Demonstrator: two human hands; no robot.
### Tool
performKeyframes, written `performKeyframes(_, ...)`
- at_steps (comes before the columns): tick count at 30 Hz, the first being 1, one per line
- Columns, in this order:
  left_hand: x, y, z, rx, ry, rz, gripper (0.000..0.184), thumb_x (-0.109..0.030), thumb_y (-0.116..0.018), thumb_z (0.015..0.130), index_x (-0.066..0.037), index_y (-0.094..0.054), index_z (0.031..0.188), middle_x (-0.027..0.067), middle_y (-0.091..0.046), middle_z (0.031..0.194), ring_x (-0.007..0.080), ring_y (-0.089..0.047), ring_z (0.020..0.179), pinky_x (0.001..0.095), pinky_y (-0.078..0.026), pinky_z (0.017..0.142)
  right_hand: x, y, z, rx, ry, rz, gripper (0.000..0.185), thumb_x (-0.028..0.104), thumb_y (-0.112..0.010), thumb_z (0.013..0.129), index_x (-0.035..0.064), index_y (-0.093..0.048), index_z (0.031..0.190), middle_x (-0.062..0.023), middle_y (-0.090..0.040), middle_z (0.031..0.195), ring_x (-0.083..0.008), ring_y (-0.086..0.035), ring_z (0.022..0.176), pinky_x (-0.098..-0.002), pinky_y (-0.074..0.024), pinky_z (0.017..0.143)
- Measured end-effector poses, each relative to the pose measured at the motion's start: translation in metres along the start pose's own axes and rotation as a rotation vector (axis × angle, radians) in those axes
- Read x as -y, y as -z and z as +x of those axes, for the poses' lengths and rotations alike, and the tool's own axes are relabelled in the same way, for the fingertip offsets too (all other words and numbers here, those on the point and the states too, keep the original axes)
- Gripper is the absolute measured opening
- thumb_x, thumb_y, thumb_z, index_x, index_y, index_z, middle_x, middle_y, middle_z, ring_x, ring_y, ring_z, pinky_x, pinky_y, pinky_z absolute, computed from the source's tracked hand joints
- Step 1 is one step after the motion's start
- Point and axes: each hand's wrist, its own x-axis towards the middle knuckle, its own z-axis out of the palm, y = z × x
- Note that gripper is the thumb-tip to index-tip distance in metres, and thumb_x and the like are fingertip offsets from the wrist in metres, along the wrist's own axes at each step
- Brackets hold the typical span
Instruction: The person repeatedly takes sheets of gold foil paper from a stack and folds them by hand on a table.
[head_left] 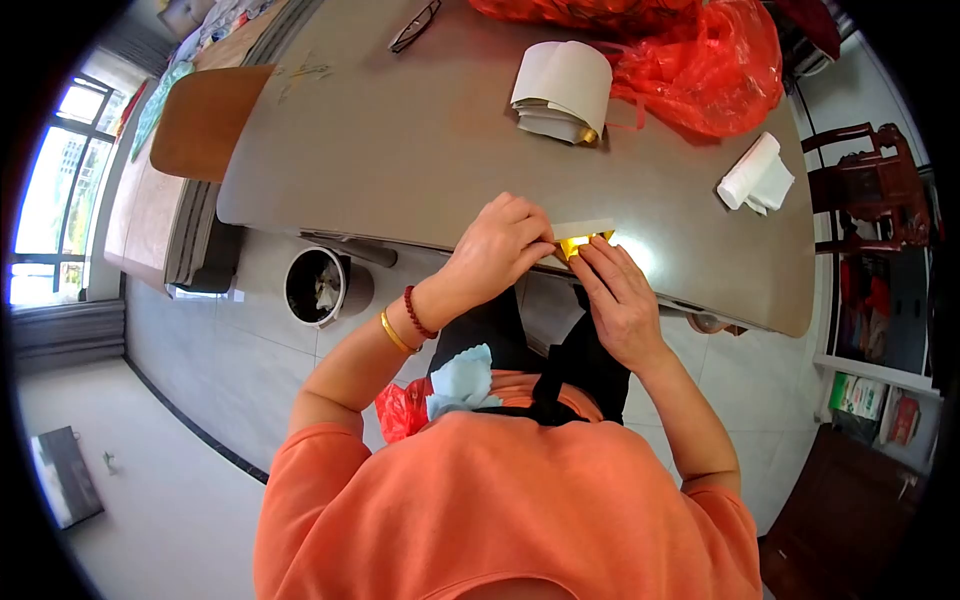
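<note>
A sheet of pale paper with a shiny gold foil face (574, 243), partly folded, lies at the near edge of the table. At its left end my left hand (500, 245) is closed, pinching the paper between thumb and fingers. My right hand (622, 305) grips the right part, its fingers pressed onto the gold face and covering some of it. Farther back on the table rests a curled stack of pale paper (562, 80), with a bit of gold showing at its lower corner.
Red plastic bags (700, 75) lie at the table's far right, near a white tissue roll (752, 172). Eyeglasses (415, 25) are at the far edge. A waste bin (318, 287) stands on the floor to the left, and a wooden chair (870, 185) at right.
</note>
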Motion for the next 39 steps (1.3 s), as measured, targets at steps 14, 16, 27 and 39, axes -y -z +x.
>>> performKeyframes(14,0.004,0.006,0.011,0.112,0.078,-0.105,0.009,-0.012,-0.072,0.080,-0.007,-0.067,0.086,0.0074,-0.061,0.095,0.0286,-0.054,0.093,0.0388,-0.045,0.084,0.000,0.002,-0.004,0.058,0.006,0.028,0.049,-0.001,-0.058,0.077,0.0087,-0.064,0.124,-0.0144,-0.058,0.127,-0.0318,-0.053,0.126,-0.0487,-0.0421,0.107)
performKeyframes(16,0.008,0.010,0.007,0.131,0.017,-0.120,0.008,-0.014,-0.072,0.080,-0.008,-0.069,0.085,0.0058,-0.061,0.093,0.0278,-0.054,0.092,0.0388,-0.044,0.083,-0.001,0.000,-0.004,0.044,-0.018,0.070,0.050,-0.002,-0.058,0.076,0.0078,-0.064,0.124,-0.0144,-0.057,0.128,-0.0317,-0.052,0.127,-0.0486,-0.0419,0.107)
performKeyframes(27,0.000,0.003,0.006,0.062,0.085,0.010,0.011,-0.016,-0.073,0.080,-0.007,-0.068,0.083,0.0068,-0.059,0.091,0.0284,-0.053,0.090,0.0387,-0.043,0.081,-0.001,0.002,-0.004,0.093,0.006,0.023,0.054,-0.002,-0.058,0.075,0.0084,-0.062,0.128,-0.0125,-0.056,0.132,-0.0299,-0.050,0.129,-0.0474,-0.0376,0.110)
performKeyframes(39,-0.007,0.000,0.007,0.052,0.134,0.062,0.013,-0.016,-0.073,0.080,-0.008,-0.064,0.084,0.0070,-0.058,0.091,0.0284,-0.053,0.091,0.0390,-0.042,0.081,0.001,0.000,-0.003,0.086,0.004,-0.032,0.045,0.008,-0.055,0.083,0.0107,-0.063,0.128,-0.0118,-0.057,0.131,-0.0278,-0.051,0.128,-0.0466,-0.0378,0.110)
